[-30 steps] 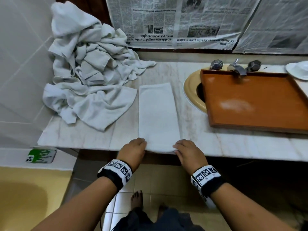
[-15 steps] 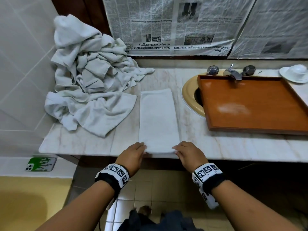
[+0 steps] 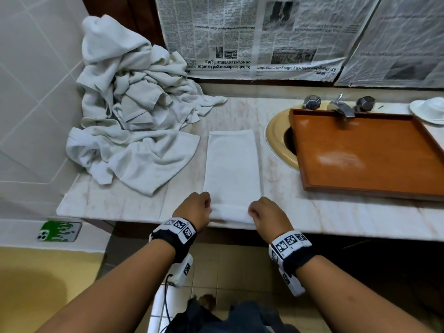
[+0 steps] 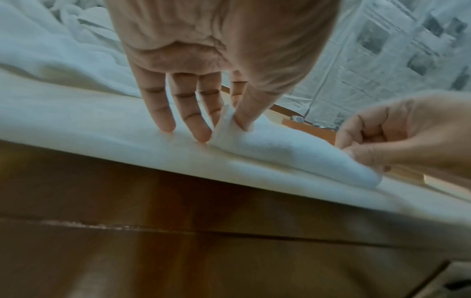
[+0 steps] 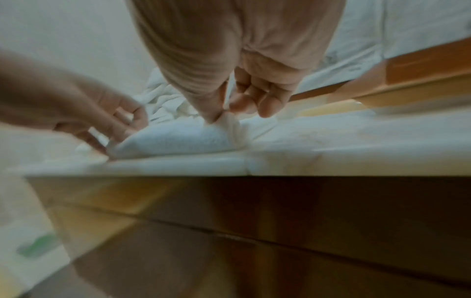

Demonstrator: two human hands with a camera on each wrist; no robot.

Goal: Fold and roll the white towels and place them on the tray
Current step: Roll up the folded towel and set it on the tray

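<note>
White towel: left hand and right hand pinch its near corners.

On the counter: towel heap left, folded towel middle (hands at its near end), tray over the sink right.

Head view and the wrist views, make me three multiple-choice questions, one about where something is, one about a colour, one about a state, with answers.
1. Where does the wooden tray sit?
A. over the sink
B. on the floor
C. on the towel pile

2. What colour is the phone case?
A. red
B. green and white
C. black

3. How is the folded towel held?
A. lying untouched
B. lifted in the air
C. near end pinched at both corners

Answers: 1 A, the tray spans the sink basin below the faucet. 2 B, green drips on white. 3 C, the left hand and right hand each pinch a corner, the end slightly raised.
</note>
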